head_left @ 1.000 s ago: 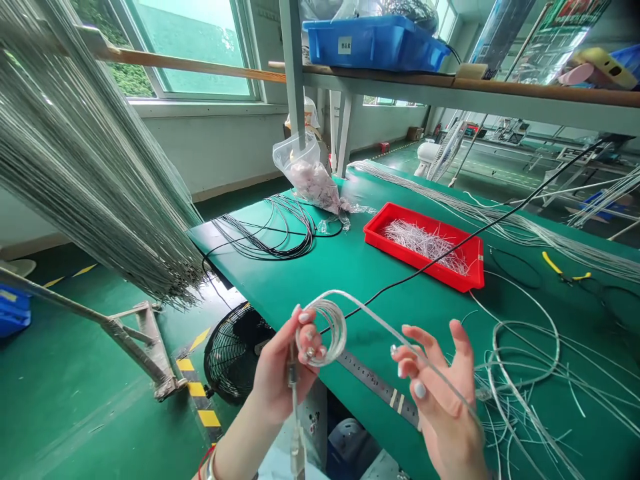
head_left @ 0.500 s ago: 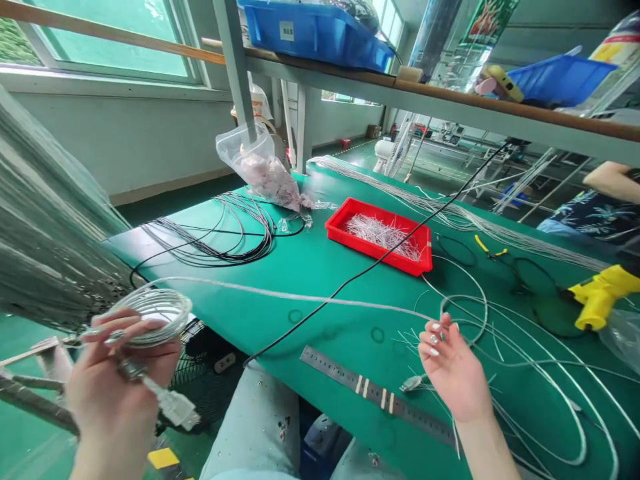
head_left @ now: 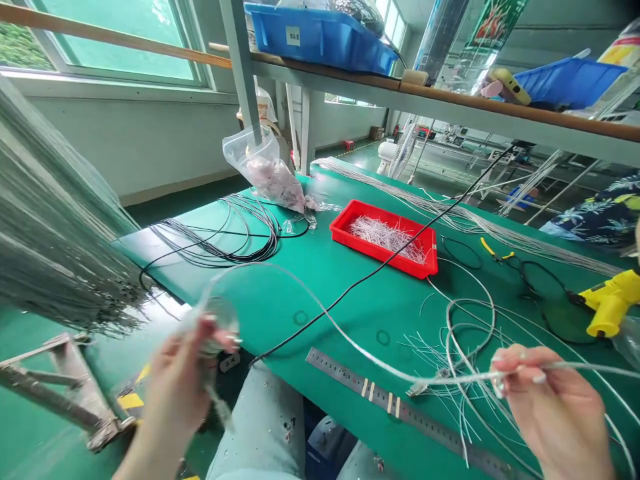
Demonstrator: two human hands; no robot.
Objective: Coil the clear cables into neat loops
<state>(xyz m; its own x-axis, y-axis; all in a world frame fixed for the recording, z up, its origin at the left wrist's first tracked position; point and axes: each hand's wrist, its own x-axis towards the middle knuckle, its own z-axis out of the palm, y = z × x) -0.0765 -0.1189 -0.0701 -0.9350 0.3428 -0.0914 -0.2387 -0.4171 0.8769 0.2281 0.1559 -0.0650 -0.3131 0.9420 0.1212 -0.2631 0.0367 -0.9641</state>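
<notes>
Along a green-topped workbench [head_left: 280, 293], a shelf runs overhead with a blue plastic crate [head_left: 320, 40] on it, and windows stand behind. Off the bench's left end hangs a dense bundle of thin grey wires [head_left: 55, 227]. Past the far right corner, a co-worker's floral shirt [head_left: 585, 217] shows.

On the bench, left to right: a loose coil of black cable [head_left: 235, 237], a clear plastic bag [head_left: 267, 173] of pinkish parts slumped against a shelf post, and a red tray [head_left: 383, 255] holding a pile of short white wire pieces [head_left: 387, 239]. Further right lie yellow-handled pliers [head_left: 495, 252] and a yellow hot-glue gun [head_left: 610, 310]. A tangle of loose white wires [head_left: 465, 347] spreads across the near right area, just behind a steel ruler [head_left: 395, 400] lying along the bench's near edge.

A clear-sheathed white cable [head_left: 360, 347] spans both hands, arcing high over the bench, then dipping across the wire tangle. The left hand [head_left: 177, 390], out past the bench edge, holds a small wound coil [head_left: 217, 327] of it; motion blur hides the exact finger placement, though the fingers look curled around the coil. The right hand [head_left: 555, 407], low at the right, has its thumb and fingertips [head_left: 520, 363] pressed together, pinching the cable.
</notes>
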